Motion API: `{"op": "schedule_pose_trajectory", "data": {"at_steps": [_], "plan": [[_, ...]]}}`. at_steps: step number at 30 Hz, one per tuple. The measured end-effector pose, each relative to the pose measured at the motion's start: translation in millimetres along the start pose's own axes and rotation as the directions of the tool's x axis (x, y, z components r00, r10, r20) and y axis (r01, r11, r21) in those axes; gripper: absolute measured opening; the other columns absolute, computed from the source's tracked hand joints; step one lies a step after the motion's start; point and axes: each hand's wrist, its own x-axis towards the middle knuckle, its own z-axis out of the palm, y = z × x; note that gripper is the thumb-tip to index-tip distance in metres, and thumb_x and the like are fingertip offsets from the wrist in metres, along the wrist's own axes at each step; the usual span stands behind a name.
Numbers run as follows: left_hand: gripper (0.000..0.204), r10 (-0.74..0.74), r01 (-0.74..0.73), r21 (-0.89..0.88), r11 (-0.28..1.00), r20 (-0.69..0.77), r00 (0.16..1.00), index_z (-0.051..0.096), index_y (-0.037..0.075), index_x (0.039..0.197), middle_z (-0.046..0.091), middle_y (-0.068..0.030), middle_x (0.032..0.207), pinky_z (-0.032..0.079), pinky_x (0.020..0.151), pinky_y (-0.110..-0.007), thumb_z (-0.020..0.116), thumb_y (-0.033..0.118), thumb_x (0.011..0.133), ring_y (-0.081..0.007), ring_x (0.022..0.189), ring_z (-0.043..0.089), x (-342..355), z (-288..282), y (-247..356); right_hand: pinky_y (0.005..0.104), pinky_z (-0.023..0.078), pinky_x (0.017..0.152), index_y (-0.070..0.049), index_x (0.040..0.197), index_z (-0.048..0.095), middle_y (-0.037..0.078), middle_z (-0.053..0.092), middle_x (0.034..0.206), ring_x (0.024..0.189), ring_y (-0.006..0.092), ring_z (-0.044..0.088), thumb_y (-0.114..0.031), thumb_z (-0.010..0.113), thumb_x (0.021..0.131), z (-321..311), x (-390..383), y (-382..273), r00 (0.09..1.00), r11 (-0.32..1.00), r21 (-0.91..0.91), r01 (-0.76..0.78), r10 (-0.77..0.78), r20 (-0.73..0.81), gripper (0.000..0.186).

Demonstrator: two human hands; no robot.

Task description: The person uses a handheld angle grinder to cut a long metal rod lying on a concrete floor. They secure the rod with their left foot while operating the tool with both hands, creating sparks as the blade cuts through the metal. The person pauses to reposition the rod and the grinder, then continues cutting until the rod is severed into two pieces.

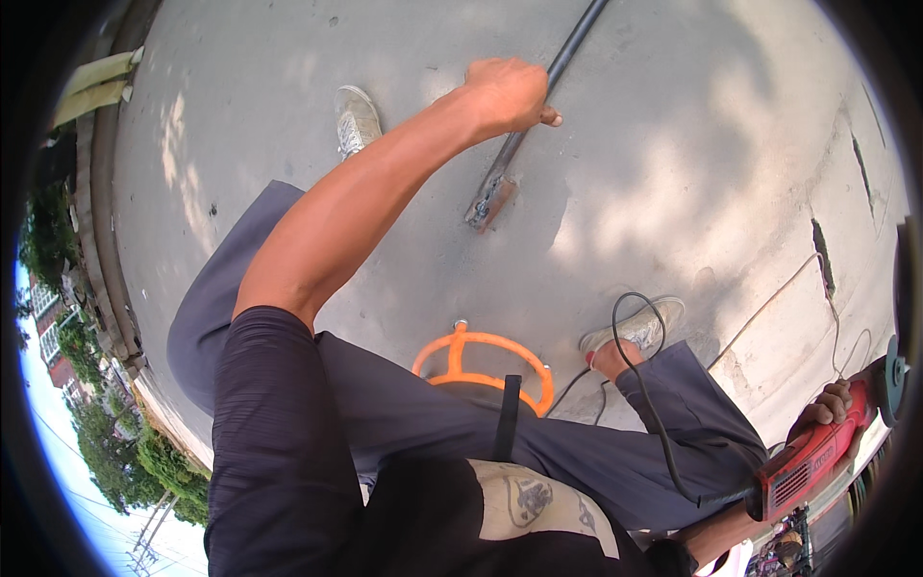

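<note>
My left hand [510, 94] is closed around a long dark metal pipe [575, 48], which slants across the grey ground from the top edge. At the pipe's near end is a short, rusty brown piece [493, 204] with a rough grey edge; how the two are joined is unclear. Off to the far right, my right hand [832, 402] grips a red angle grinder [812, 464] by its body. A greenish disc [896, 370] shows at the grinder's head, and its black cord [663, 438] loops over my right leg.
An orange round metal frame [484, 339], perhaps a stool, stands below me between my legs. My shoes [358, 117] rest on either side on the concrete [433, 250]. A thin cable [769, 306] and dark cracks cross the ground at right. A kerb [101, 212] runs along the left.
</note>
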Motion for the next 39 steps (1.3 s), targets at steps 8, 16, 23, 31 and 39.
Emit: {"op": "schedule_pose_trajectory", "data": {"at_steps": [8,16,23,31,39], "plan": [[0.058,0.14,-0.124,0.074,0.99,-0.274,0.951,0.059,-0.004,0.068,0.053,-0.0205,0.059,0.05,0.059,-0.048,0.076,0.044,0.096,-0.0336,0.06,0.06,-49,-55,-26,0.0365,0.048,0.097,0.003,0.139,0.036,0.01,0.047,0.116,0.103,0.0203,0.054,-0.017,0.062,0.102,9,2,14,0.992,0.999,0.017,-0.032,0.03,0.12,0.049],[0.049,0.042,0.022,0.247,0.969,-0.249,0.968,0.06,-0.005,0.074,0.056,-0.0221,0.062,0.047,0.06,-0.05,0.078,0.036,0.093,-0.0408,0.06,0.059,-155,-111,-24,0.0386,0.048,0.098,0.006,0.135,0.037,0.014,0.049,0.117,0.105,0.0232,0.055,-0.015,0.065,0.102,19,14,22,0.976,0.999,-0.007,-0.042,0.043,0.212,0.049],[0.036,-0.102,0.072,-0.109,0.991,-0.298,0.949,0.064,-0.004,0.084,0.064,-0.0209,0.067,0.048,0.062,-0.048,0.078,0.029,0.092,-0.042,0.063,0.061,-313,-108,-5,0.0409,0.053,0.098,0.006,0.134,0.04,0.016,0.051,0.117,0.105,0.0246,0.057,-0.019,0.068,0.099,27,2,32,0.97,1.0,0.004,-0.006,0.004,0.243,0.051],[0.029,0.113,-0.148,-0.11,0.983,-0.279,0.954,0.058,0.001,0.092,0.061,-0.0154,0.062,0.049,0.06,-0.044,0.075,0.025,0.095,-0.0368,0.061,0.065,-343,-42,11,0.0387,0.055,0.097,0.008,0.126,0.046,0.016,0.055,0.113,0.102,0.0246,0.059,-0.018,0.072,0.097,48,-2,58,0.975,0.997,-0.06,-0.055,0.067,0.211,0.047],[0.018,0.757,-0.742,-0.189,0.643,0.013,0.653,0.054,0.0,0.08,0.06,-0.0106,0.055,0.049,0.045,-0.04,0.07,0.008,0.084,-0.0252,0.052,0.068,-389,14,55,0.0404,0.052,0.097,0.006,0.13,0.044,0.015,0.054,0.114,0.102,0.0246,0.057,-0.02,0.07,0.098,75,-28,100,0.96,0.991,-0.08,-0.107,0.124,0.25,0.049]]}}
